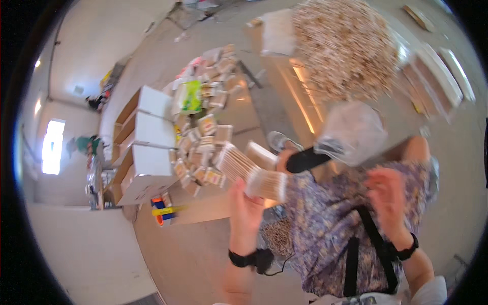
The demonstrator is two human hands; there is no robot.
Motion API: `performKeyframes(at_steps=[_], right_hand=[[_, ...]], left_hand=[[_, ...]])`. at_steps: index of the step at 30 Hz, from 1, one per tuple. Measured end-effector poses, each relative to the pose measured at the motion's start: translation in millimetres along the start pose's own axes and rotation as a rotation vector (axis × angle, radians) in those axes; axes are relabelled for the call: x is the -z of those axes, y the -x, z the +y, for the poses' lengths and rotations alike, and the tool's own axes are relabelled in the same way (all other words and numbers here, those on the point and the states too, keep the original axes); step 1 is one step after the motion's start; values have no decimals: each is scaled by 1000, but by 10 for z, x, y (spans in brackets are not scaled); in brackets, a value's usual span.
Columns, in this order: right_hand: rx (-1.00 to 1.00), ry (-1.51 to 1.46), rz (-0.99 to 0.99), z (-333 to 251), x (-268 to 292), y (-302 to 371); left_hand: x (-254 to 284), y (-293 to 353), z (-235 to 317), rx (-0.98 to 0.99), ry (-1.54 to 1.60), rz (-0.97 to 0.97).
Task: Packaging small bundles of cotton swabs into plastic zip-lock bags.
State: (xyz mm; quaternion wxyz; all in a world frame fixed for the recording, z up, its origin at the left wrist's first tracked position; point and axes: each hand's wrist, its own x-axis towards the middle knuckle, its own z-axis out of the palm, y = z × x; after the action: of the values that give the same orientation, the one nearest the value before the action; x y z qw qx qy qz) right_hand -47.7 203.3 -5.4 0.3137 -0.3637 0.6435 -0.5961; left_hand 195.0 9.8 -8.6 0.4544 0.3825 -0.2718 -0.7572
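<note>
The step in hand looks like handling bundles of thin sticks: at frame centre, the left hand [246, 207] appears to pinch two bundles [268, 185] between thumb and fingers; whether a third bundle [262, 154] just beside them is held, I cannot tell. Right of centre, the right hand [389, 195] is blurred, fingers loosely curled, seemingly empty; the next move calls for a steady grip. Left of centre: three white cartons [152, 161], one green packet [192, 96], small packs [207, 125] too crowded to count.
</note>
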Motion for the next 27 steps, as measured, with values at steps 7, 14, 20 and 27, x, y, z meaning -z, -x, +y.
performKeyframes(at_steps=[7,14,20,27], right_hand=[[-477,-446,-296,-91,-107,213],[-399,-308,-136,-11,311,492],[-353,-408,-57,-99,648,515],[-112,96,-441,-245,527,318]], left_hand=[[-756,828,-874,170,-97,-123],[-827,1006,-995,155,-57,-32],[-682,989,-1003,111,-399,-139],[-663,1045,-937,177,-1017,-523]])
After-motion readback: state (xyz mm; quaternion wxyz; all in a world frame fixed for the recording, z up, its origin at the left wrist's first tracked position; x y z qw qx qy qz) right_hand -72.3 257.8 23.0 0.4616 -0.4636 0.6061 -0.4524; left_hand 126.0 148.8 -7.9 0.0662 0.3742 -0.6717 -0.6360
